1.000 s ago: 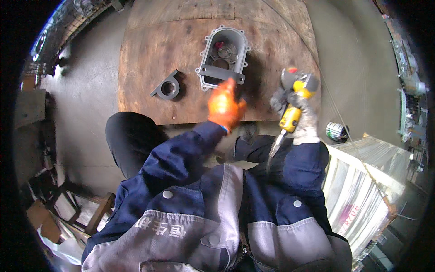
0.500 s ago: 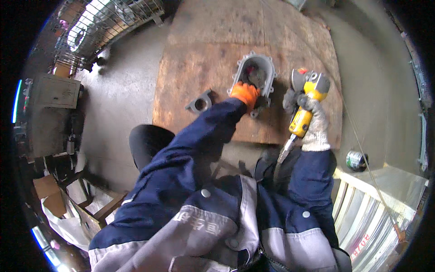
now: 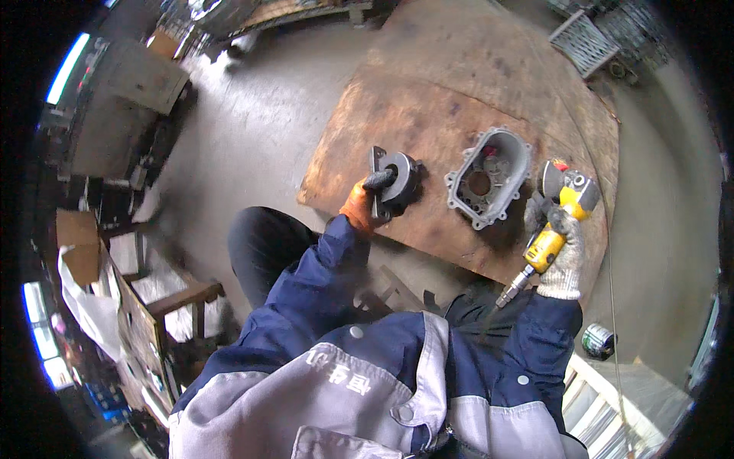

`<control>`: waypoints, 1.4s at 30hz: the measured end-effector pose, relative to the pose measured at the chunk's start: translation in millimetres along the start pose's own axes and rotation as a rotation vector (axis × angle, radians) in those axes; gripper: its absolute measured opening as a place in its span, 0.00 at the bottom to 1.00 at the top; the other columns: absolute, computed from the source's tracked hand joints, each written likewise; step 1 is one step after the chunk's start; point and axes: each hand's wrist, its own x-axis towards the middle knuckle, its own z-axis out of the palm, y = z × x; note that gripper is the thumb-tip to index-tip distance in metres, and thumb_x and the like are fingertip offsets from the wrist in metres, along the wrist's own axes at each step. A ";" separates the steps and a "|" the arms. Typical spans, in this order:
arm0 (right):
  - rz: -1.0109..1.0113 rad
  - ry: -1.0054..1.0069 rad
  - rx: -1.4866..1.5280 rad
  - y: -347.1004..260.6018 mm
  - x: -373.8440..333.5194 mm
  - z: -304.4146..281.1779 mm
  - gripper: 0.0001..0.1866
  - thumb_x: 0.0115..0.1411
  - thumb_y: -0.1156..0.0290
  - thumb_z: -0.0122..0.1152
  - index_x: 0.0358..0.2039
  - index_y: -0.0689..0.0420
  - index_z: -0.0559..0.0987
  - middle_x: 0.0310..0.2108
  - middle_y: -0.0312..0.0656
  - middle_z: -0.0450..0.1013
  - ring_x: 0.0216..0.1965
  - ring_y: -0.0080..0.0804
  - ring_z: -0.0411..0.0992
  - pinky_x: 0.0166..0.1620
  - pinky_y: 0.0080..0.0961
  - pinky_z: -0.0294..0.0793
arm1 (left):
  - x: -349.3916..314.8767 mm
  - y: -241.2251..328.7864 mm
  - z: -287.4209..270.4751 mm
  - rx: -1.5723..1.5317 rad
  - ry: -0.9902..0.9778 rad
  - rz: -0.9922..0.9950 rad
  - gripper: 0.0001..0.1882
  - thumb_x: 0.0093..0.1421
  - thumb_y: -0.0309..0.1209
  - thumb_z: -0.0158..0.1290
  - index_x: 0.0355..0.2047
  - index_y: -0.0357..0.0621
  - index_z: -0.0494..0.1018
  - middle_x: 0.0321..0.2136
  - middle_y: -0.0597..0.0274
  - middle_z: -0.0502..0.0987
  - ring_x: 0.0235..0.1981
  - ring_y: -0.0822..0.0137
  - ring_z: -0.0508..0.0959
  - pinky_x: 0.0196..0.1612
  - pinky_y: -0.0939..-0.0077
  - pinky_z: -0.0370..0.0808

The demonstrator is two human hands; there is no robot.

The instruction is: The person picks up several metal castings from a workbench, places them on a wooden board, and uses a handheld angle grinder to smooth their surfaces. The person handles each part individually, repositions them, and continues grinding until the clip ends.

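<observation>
My left hand (image 3: pixel 361 205), in an orange and dark work glove, is closed around a grey metal bracket with a round bore (image 3: pixel 404 182), tilted above the left part of the wooden board (image 3: pixel 451 115). The thumb lies over the bracket's face. To its right, an oval grey metal housing (image 3: pixel 522 157) with bolt lugs around its rim rests on the board, its hollow facing up. My right hand (image 3: pixel 567 243), in a white knit glove with grey fingers, grips a yellow air-powered angle grinder (image 3: pixel 544 249). Its disc head points away from me, near the board's right side.
A thin hose or cord (image 3: pixel 610 252) runs along the right side. A can (image 3: pixel 599 341) stands on the floor beside a pale slatted crate (image 3: pixel 589 402). Wooden frames (image 3: pixel 183 298) stand at left, a grey cabinet (image 3: pixel 126 96) farther back, a metal grate (image 3: pixel 583 44) at far right.
My left hand has left the oval housing, moved left and taken hold of the bored bracket that lay on the board. The view has turned; the right hand still grips the grinder.
</observation>
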 end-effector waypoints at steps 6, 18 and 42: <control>0.061 0.032 -0.173 2.3 -1.0 -0.8 0.23 0.51 0.76 0.61 0.49 0.65 0.68 0.43 0.49 0.73 0.46 0.45 0.75 0.53 0.42 0.78 | 1.6 -7.7 -77.7 0.108 0.320 0.107 0.16 0.60 0.38 0.57 0.43 0.40 0.76 0.31 0.58 0.81 0.32 0.63 0.81 0.32 0.73 0.77; 0.122 0.108 -0.292 3.1 -8.0 5.9 0.21 0.52 0.72 0.63 0.46 0.63 0.71 0.39 0.44 0.74 0.38 0.38 0.76 0.48 0.36 0.79 | 43.5 24.7 -161.3 1.233 0.829 0.126 0.17 0.56 0.31 0.56 0.47 0.45 0.77 0.38 0.55 0.82 0.39 0.61 0.81 0.43 0.70 0.76; 0.132 0.197 -0.300 3.5 -2.8 -29.6 0.33 0.52 0.71 0.62 0.55 0.73 0.64 0.52 0.59 0.71 0.51 0.50 0.74 0.57 0.41 0.75 | 152.3 -13.4 -65.7 2.561 0.727 -0.404 0.16 0.48 0.44 0.62 0.38 0.58 0.83 0.39 0.64 0.83 0.45 0.59 0.82 0.42 0.65 0.77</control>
